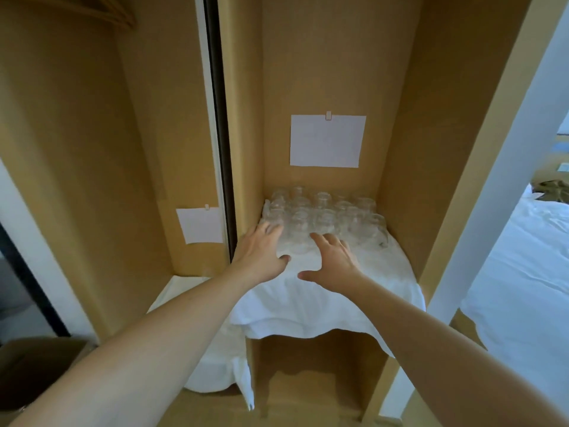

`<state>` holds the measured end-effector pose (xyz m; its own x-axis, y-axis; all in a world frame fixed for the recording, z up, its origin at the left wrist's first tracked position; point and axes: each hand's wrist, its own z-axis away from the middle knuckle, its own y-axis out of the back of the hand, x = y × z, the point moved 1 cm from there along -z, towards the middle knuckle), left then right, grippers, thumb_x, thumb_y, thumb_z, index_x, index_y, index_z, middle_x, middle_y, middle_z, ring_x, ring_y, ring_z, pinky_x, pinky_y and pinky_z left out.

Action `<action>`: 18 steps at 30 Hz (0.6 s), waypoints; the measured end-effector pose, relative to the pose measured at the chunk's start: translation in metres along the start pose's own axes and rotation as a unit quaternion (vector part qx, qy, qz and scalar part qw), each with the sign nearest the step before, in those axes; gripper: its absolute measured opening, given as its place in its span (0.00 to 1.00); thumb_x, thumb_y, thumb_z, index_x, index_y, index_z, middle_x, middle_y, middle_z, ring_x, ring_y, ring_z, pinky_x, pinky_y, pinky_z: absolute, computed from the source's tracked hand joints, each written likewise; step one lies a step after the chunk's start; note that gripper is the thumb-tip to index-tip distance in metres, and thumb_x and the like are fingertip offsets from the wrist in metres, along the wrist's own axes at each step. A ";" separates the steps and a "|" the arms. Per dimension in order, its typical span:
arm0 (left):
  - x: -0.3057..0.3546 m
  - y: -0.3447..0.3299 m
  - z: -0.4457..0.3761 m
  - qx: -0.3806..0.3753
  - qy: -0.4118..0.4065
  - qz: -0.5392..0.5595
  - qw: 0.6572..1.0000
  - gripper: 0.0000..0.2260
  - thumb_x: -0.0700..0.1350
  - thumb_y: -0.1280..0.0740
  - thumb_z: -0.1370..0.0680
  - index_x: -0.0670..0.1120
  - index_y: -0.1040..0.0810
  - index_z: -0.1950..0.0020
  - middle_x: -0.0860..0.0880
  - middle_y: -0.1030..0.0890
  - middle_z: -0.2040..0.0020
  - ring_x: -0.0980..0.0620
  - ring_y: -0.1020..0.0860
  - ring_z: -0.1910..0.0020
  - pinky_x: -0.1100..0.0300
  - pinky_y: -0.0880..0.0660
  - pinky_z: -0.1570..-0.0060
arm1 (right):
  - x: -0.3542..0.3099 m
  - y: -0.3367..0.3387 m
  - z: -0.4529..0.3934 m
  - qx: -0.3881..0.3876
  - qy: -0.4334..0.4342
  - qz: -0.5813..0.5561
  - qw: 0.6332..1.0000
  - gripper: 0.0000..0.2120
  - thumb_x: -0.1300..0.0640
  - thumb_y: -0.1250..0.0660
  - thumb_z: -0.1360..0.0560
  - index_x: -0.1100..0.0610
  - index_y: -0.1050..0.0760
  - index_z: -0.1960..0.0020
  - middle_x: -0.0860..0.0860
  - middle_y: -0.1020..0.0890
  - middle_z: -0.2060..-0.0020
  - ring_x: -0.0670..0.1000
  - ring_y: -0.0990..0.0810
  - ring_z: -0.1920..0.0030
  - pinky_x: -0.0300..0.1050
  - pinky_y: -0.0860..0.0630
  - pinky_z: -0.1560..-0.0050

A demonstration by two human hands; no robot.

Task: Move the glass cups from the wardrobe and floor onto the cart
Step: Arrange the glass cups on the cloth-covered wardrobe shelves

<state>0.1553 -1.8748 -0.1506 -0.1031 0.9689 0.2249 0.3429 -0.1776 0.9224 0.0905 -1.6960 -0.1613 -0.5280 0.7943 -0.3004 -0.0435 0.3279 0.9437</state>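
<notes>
Several clear glass cups (pixel 326 215) stand packed together at the back of a wardrobe shelf covered by a white cloth (pixel 323 294). My left hand (pixel 261 252) reaches in with fingers spread and straight, its fingertips at the front left cups. My right hand (pixel 331 261) is stretched out beside it, fingers spread, tips just short of the front middle cups. Neither hand holds anything. No cart is in view.
The wooden wardrobe (pixel 409 149) walls close in the shelf on both sides, with a white paper sheet (pixel 328 140) clipped to the back. A second sheet (pixel 200 224) hangs in the left compartment. A bed (pixel 523 272) with white linen lies to the right. A cardboard box (pixel 34 365) sits at lower left.
</notes>
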 end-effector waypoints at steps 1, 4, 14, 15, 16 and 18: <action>-0.008 0.002 0.003 0.000 0.005 0.005 1.000 0.35 0.59 0.31 0.23 0.52 0.40 0.20 0.48 0.35 0.24 0.44 0.36 0.26 0.48 0.31 0.33 | -0.009 -0.003 -0.001 0.000 0.002 0.001 1.000 0.48 0.35 0.26 0.29 0.47 0.46 0.19 0.52 0.38 0.22 0.59 0.38 0.25 0.57 0.33 0.28; -0.039 0.006 0.011 -0.003 0.017 0.006 1.000 0.33 0.59 0.31 0.24 0.52 0.38 0.22 0.48 0.34 0.25 0.44 0.37 0.26 0.48 0.30 0.34 | -0.040 -0.017 -0.007 0.008 0.006 -0.002 1.000 0.48 0.35 0.26 0.30 0.47 0.46 0.19 0.52 0.37 0.23 0.59 0.37 0.25 0.55 0.32 0.29; -0.165 0.027 0.016 -0.019 0.005 0.021 1.000 0.31 0.58 0.30 0.25 0.52 0.35 0.24 0.48 0.33 0.26 0.45 0.37 0.26 0.48 0.32 0.32 | -0.145 -0.069 -0.040 0.024 -0.018 -0.044 0.999 0.47 0.37 0.25 0.30 0.49 0.44 0.19 0.53 0.36 0.24 0.60 0.36 0.27 0.57 0.32 0.29; -0.178 0.029 0.017 -0.026 0.007 0.021 0.999 0.31 0.58 0.31 0.25 0.52 0.34 0.24 0.48 0.34 0.26 0.45 0.38 0.26 0.48 0.32 0.32 | -0.156 -0.074 -0.043 0.021 -0.020 -0.043 0.999 0.47 0.37 0.24 0.30 0.48 0.44 0.20 0.52 0.36 0.24 0.60 0.36 0.27 0.57 0.32 0.30; -0.192 0.031 0.018 -0.034 0.007 0.019 0.999 0.31 0.58 0.31 0.24 0.52 0.35 0.24 0.48 0.34 0.26 0.45 0.38 0.26 0.48 0.32 0.32 | -0.167 -0.080 -0.045 0.014 -0.022 -0.038 0.999 0.48 0.36 0.24 0.31 0.48 0.44 0.20 0.52 0.35 0.25 0.60 0.35 0.27 0.57 0.31 0.30; -0.220 0.034 0.018 -0.043 0.009 0.022 0.999 0.32 0.58 0.30 0.24 0.52 0.36 0.22 0.47 0.36 0.24 0.44 0.39 0.25 0.47 0.32 0.31 | -0.189 -0.091 -0.051 0.008 -0.025 -0.031 0.999 0.49 0.35 0.24 0.32 0.48 0.43 0.20 0.53 0.34 0.26 0.60 0.34 0.28 0.57 0.30 0.31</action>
<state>0.2069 -2.0911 -0.1747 -0.1070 0.9569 0.2699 0.2657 -0.2340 0.9352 0.1513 -1.9022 -0.1834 -0.4821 0.7966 -0.3647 -0.0613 0.3846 0.9210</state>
